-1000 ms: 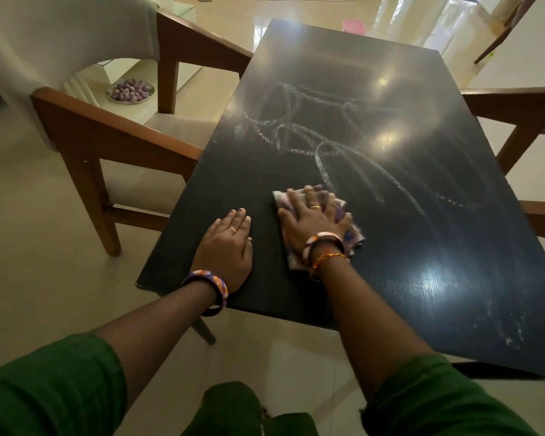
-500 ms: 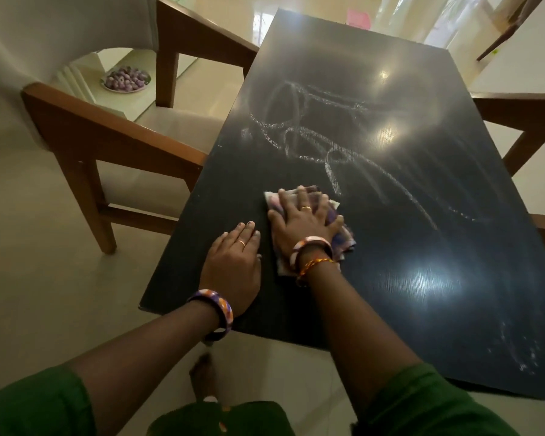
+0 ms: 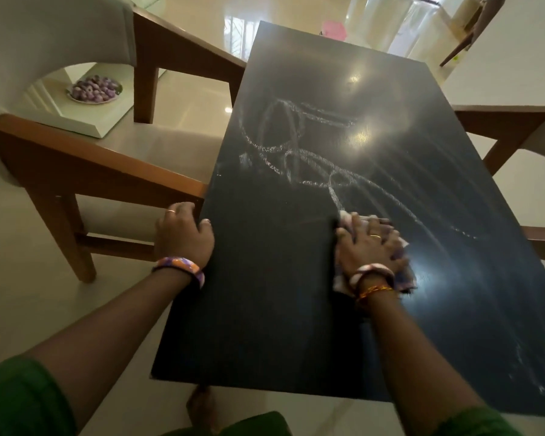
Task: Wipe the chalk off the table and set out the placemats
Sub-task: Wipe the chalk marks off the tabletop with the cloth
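Item, centre frame: dark table (image 3: pixel 265 309), white chalk scribble (image 3: pixel 302 158) I cannot read as writing. My right hand (image 3: pixel 367 247), fingers spread flat, presses a cloth (image 3: pixel 403 278) below the scribble. My left hand (image 3: pixel 183 236) curls over the table's left edge, beside a wooden chair (image 3: pixel 85 171).

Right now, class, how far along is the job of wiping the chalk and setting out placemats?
Done: the near left part of the table looks clean. In hand: the right hand presses a cloth just below the chalk scribble, while the left hand grips the table's edge. Left: the scribble, faint smears at the near right corner, and the placemats, none in view.
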